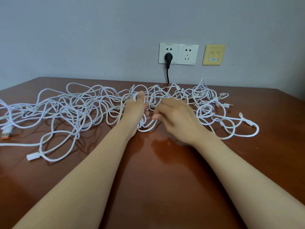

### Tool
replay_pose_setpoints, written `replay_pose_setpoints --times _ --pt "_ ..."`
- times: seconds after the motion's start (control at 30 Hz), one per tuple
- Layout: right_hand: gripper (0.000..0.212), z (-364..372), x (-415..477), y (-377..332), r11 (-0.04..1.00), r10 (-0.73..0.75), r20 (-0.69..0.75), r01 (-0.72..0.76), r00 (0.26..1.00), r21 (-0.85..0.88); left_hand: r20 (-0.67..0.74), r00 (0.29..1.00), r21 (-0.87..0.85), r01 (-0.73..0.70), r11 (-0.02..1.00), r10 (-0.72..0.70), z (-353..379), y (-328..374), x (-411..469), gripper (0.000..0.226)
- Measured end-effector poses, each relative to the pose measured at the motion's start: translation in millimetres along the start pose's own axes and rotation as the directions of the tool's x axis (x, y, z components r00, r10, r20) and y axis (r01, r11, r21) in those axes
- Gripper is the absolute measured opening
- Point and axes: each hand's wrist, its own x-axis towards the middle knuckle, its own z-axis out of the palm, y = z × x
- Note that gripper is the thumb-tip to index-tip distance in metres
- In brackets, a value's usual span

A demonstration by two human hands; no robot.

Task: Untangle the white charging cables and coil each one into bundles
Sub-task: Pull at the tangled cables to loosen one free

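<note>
Left hand [135,111] and right hand [175,118] each grip tangled white cables [79,106] (spread over the table [165,179]).

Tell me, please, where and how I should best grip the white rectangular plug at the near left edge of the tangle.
I would pinch the white rectangular plug across its long sides, coming from the near left. It lies flat on the brown wooden table, its free end pointing left, outside the tangle of white charging cables; only its own cord trails right.
</note>
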Motion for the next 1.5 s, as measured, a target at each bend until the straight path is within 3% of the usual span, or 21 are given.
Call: replay_pose_setpoints --times 0.23,0.37,0.57,0.73,0.9,1.03,1.1,1.2,1.27,1.33,1.47,1.5 --pt "0.035 4 -2 -13 0.998 0.017 -0.019 -0.016 1.0 0.066 0.092 0.985 0.228 -0.167 0.959 0.149 1 0 -6 0.041" --pt "0.034 5 -2 -15 0.999 -0.024 -0.044 0.025 0.999 0.021 0.108 0.987 0.207 -0.142 0.968 0.122 -1 -1 -4 0.044" --pt "0.015 -2 -3 -16 0.998 -0.004 -0.126 0.011 0.992 0.054 -0.023 0.999 0.173 -0.027 0.985 0.031 -2 5 -3 0.051" --pt "0.03 -2 -2 -17 1.0 0.02 -0.091 -0.018 0.996 0.021 0.069 0.994 0.308 -0.103 0.946 0.086 -1 1 -3 0.055" --pt "0.022 -16 0 -19 0.946 0.238 0.148 -0.263 0.96 0.187 0.137 0.989 0.454 -0.119 0.883 0.063 6 4 -4 0.064" --pt "0.036 -17 -2 -16 0.926 0.35 0.112 -0.362 0.93 0.107 0.265 0.963 0.458 -0.169 0.873 0.048 2 4 -9 0.066" --pt "0.037 -16 -2 -15 0.897 0.401 0.12 -0.415 0.908 0.149 0.338 0.941 0.418 -0.17 0.892 0.021 1 4 -12 0.073" --pt "0.023 -12 -2 -14 0.889 0.354 0.147 -0.381 0.924 0.254 0.469 0.883 0.227 -0.093 0.969 -0.025 2 4 -17 0.059" --pt "0.032 -10 -3 -14 0.89 0.332 0.118 -0.352 0.936 0.289 0.535 0.844 0.152 -0.056 0.987 -0.035 4 3 -17 0.054" --pt "0.04 -10 -4 -13 0.883 0.365 0.075 -0.37 0.928 0.289 0.566 0.823 0.179 -0.071 0.981 -0.043 4 6 -19 0.049" --pt "0.002 -11 -5 -4 0.825 0.51 0.06 -0.508 0.858 0.249 0.565 0.824 0.28 -0.133 0.951 -0.052 1 9 -24 0.027" --pt "0.008 -10 -5 -3 0.818 0.525 0.053 -0.52 0.85 0.247 0.561 0.826 0.287 -0.135 0.948 -0.052 0 9 -23 0.026"
